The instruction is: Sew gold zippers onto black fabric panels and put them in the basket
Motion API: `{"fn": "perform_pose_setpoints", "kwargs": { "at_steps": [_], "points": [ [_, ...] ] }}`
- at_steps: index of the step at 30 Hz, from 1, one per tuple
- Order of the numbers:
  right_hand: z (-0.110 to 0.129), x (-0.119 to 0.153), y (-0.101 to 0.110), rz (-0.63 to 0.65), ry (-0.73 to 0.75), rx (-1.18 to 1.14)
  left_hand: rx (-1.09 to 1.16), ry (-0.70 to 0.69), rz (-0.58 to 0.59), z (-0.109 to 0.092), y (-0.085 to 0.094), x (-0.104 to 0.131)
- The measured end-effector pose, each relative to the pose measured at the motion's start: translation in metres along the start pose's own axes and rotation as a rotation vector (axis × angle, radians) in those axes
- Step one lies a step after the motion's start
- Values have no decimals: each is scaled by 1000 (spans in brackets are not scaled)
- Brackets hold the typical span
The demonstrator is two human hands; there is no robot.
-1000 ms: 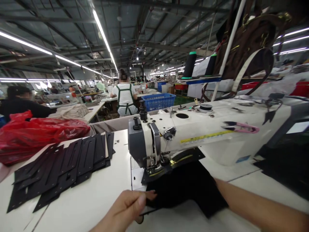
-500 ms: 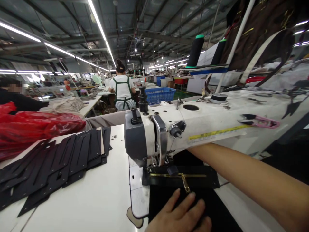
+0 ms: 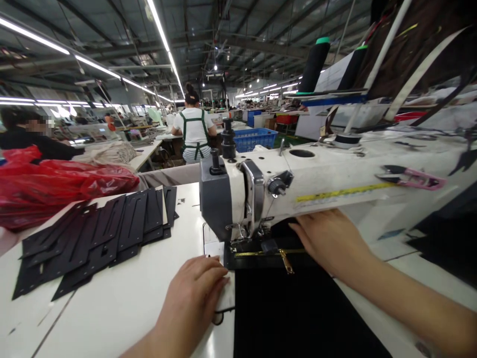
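Black fabric [image 3: 286, 318] lies under the head of a white sewing machine [image 3: 335, 174], with a dark zipper strip across it. The strip's gold zipper pull [image 3: 286, 262] hangs toward me. My left hand [image 3: 194, 293] is at the left edge of the strip beside the needle area, its fingers bent together; what they hold, if anything, is hidden. My right hand [image 3: 328, 238] rests on the right end of the strip below the machine arm, fingers stretched out and partly hidden beneath it.
Dark slotted pieces [image 3: 130, 219] overlap on the white table [image 3: 122, 308] at left, before a red plastic bag [image 3: 67, 181]. Pink-handled snips [image 3: 421, 179] lie on the machine arm. Beyond are a blue basket [image 3: 257, 139] and a person [image 3: 194, 129] seen from behind.
My left hand has moved from the fabric below the zipper pull to the strip's left edge. My right hand has drawn back from behind the machine arm into view. The camera view has shifted slightly.
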State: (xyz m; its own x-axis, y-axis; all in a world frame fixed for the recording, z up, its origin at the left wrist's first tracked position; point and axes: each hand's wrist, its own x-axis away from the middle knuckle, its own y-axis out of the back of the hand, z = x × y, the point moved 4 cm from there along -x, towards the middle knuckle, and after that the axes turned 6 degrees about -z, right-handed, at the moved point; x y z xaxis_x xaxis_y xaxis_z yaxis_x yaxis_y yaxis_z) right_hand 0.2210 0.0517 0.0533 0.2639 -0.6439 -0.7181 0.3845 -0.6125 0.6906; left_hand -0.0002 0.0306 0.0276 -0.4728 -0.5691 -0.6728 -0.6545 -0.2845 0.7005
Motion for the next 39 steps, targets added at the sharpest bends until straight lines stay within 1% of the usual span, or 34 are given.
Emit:
{"fn": "perform_pose_setpoints", "kwargs": {
  "at_steps": [2, 4, 6, 7, 10, 13, 16, 19, 22, 25, 29, 33, 39],
  "points": [
    [26, 12, -4, 70, 99, -41, -44, -30, -6, 4, 2, -5],
    [52, 23, -14, 110, 170, -104, -127, -5, -2, 7, -3, -7],
    [68, 30, -27, 101, 165, -116, -201, -4, 39, 9, -10, -8],
    [71, 31, -34, 99, 151, -105, -212, -33, 67, 8, -13, -7],
    [65, 26, -50, 149, 146, -112, -191, -132, 127, 8, -21, -6],
    [55, 19, -53, 229, 173, -236, -192, -156, 91, 9, -23, -5],
    [50, 16, -51, 275, 146, -307, -184, -164, 58, 8, -25, -5],
    [54, 17, -53, 264, 167, -277, -173, -164, 38, 7, -26, -5],
    [58, 18, -55, 224, 176, -264, -165, -178, 18, 6, -27, -6],
    [58, 19, -56, 177, 174, -276, -174, -198, 20, 5, -27, -7],
    [57, 19, -55, 144, 201, -251, -182, -190, 20, 4, -26, -7],
    [57, 19, -56, 148, 231, -246, -180, -187, 24, 5, -27, -7],
    [54, 15, -61, 200, 210, -258, -191, -160, -13, 11, -31, -11]
  ]
}}
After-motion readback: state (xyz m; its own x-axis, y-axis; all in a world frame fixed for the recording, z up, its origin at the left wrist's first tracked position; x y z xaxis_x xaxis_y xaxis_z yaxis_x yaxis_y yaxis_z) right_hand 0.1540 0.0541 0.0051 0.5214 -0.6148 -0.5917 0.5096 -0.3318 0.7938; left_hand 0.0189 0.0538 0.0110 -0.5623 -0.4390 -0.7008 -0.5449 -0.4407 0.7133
